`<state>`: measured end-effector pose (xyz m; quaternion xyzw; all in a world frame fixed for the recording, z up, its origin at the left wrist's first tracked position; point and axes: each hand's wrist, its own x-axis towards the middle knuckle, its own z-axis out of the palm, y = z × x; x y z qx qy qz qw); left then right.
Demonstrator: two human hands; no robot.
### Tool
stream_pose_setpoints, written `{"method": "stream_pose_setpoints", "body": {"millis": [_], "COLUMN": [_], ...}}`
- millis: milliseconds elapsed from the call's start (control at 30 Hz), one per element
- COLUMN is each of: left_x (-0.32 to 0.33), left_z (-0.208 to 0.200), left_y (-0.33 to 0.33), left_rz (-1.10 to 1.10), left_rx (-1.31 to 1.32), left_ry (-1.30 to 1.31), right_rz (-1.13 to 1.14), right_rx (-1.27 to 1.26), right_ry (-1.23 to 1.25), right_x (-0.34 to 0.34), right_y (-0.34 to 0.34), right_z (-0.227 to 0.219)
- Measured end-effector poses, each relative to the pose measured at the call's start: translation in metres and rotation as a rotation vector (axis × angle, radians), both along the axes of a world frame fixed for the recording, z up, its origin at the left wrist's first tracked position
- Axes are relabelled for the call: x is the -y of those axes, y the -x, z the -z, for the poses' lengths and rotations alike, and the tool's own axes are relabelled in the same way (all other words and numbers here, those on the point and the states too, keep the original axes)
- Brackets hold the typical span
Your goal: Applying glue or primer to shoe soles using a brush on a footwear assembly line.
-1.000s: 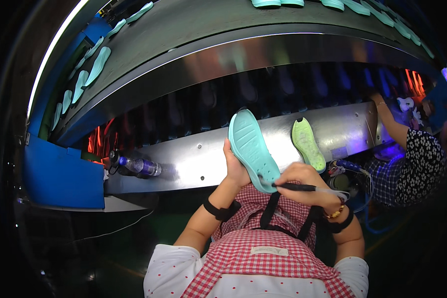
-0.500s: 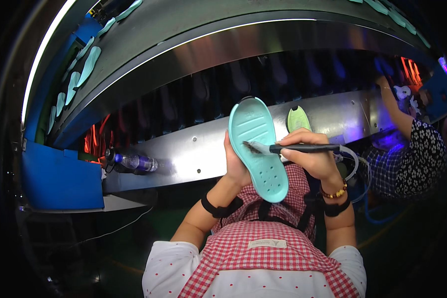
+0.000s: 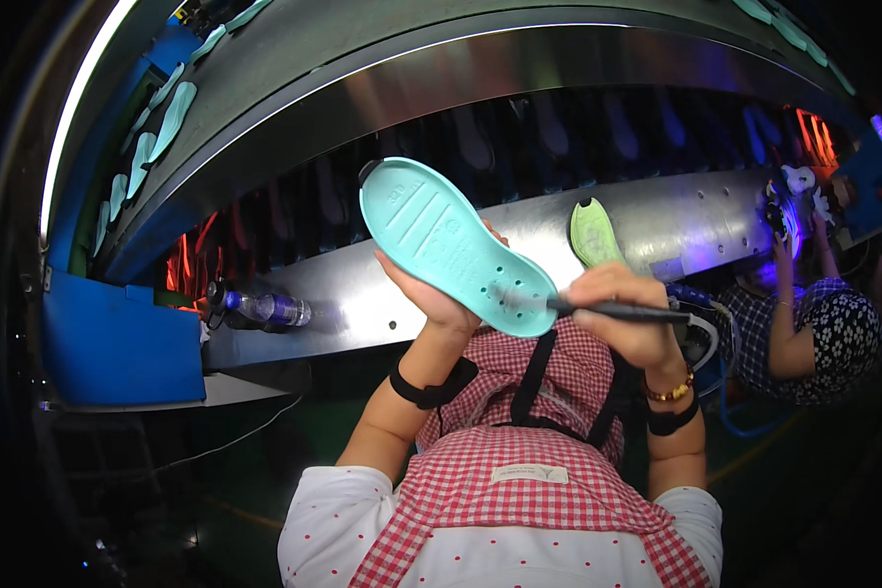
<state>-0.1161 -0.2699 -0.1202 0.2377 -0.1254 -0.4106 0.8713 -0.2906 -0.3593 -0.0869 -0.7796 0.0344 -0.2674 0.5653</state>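
A turquoise shoe sole with a black tip lies tilted in my left hand, which grips it from beneath and along its edges. The tip points to the far left, and the end with small round holes is nearest my right hand. Closed around a black-handled brush, my right hand holds the bristles against the holed end; they look blurred. A pale tube runs from the handle's back end. Beyond my right hand, a light green sole with a black tip lies on the metal ledge.
A drink bottle lies on the ledge at left. Above runs a dark conveyor belt carrying turquoise soles. At right, a co-worker reaches toward the ledge. A blue machine housing stands at left; orange light glows at both ends.
The sole has turned, its black tip swinging to the left. The brush has moved from the sole's middle to its holed end. The co-worker's arms have shifted.
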Motion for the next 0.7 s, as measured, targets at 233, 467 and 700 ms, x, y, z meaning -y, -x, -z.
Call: {"method": "stream_pose_setpoints", "body": {"millis": [233, 467, 700], "left_x": [-0.003, -0.006, -0.015], "left_z": [-0.004, -0.004, -0.011], "left_y": [-0.009, -0.015, 0.025], "left_rz": [0.024, 0.124, 0.321], "left_rx": [0.135, 0.200, -0.213], "left_ry": [-0.001, 0.090, 0.072], "right_rz": [-0.241, -0.185, 0.000], "right_rx": [-0.072, -0.102, 0.029], "right_ry": [-0.019, -0.359, -1.076], "right_x": [0.001, 0.002, -0.025], "right_y": [0.009, 0.010, -0.012], "right_z": [-0.012, 0.008, 0.006]}}
